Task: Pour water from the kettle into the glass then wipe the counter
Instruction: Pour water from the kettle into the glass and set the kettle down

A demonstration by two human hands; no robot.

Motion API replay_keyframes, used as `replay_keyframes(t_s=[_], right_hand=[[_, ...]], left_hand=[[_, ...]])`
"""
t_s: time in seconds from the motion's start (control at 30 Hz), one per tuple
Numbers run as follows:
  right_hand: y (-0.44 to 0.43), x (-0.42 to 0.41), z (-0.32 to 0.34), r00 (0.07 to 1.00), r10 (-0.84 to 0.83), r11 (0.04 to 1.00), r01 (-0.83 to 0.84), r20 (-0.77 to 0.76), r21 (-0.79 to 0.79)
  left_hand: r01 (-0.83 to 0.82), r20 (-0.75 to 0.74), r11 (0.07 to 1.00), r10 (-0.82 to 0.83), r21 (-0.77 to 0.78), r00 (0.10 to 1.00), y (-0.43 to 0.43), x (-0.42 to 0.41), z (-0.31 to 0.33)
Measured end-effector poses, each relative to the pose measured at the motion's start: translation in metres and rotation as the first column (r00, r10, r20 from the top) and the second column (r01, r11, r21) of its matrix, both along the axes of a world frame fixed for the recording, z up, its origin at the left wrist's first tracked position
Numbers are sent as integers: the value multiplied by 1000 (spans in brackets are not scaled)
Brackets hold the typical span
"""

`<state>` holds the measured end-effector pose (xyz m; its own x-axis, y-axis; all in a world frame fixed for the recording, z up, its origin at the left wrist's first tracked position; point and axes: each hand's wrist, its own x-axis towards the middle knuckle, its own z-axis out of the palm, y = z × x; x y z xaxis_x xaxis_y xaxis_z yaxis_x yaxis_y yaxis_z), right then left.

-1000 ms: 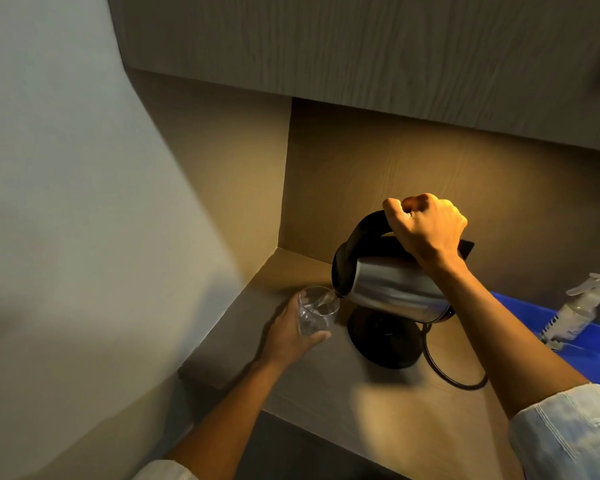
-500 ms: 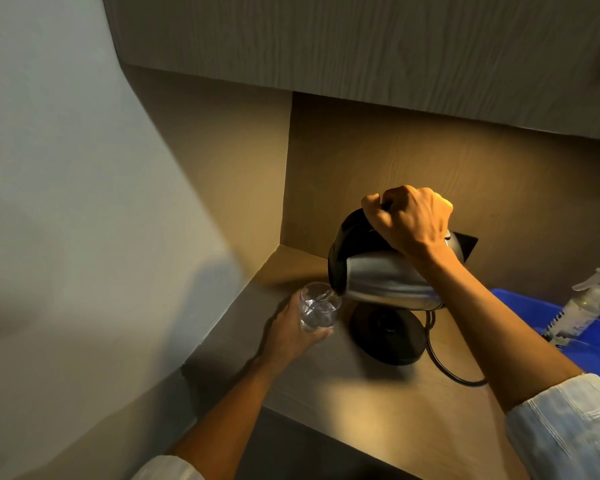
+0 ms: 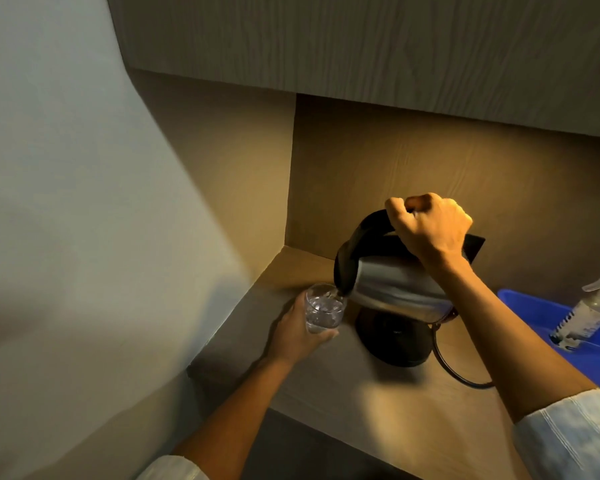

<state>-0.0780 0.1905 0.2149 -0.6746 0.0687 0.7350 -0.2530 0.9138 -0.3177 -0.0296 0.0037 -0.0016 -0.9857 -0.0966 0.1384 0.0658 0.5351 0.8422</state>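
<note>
In the head view, the kettle [image 3: 388,285] is gripped by its handle in the right hand [image 3: 430,226] and tilted leftward; its spout is just above the glass [image 3: 323,308], clasped by the left hand [image 3: 300,329] over the counter [image 3: 395,410].

No legible text anywhere

bare counter [image 3: 388,414] front, kettle base [image 3: 394,337] and blue tub [image 3: 534,306] behind
</note>
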Motion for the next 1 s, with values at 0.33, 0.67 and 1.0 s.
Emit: replay_keyframes(t_s=[0.33, 0.67, 1.0], right_hand=[[77, -10, -38, 952, -158, 762, 286, 261, -581], [114, -11, -107, 966, 24, 170, 249, 257, -953], [110, -4, -142, 995, 50, -28, 87, 85, -996]], left_hand=[[22, -16, 998, -21, 52, 1000, 1, 2, -2], [28, -15, 998, -28, 61, 1000, 4, 1, -5], [55, 49, 998, -57, 33, 997, 4, -1, -2]])
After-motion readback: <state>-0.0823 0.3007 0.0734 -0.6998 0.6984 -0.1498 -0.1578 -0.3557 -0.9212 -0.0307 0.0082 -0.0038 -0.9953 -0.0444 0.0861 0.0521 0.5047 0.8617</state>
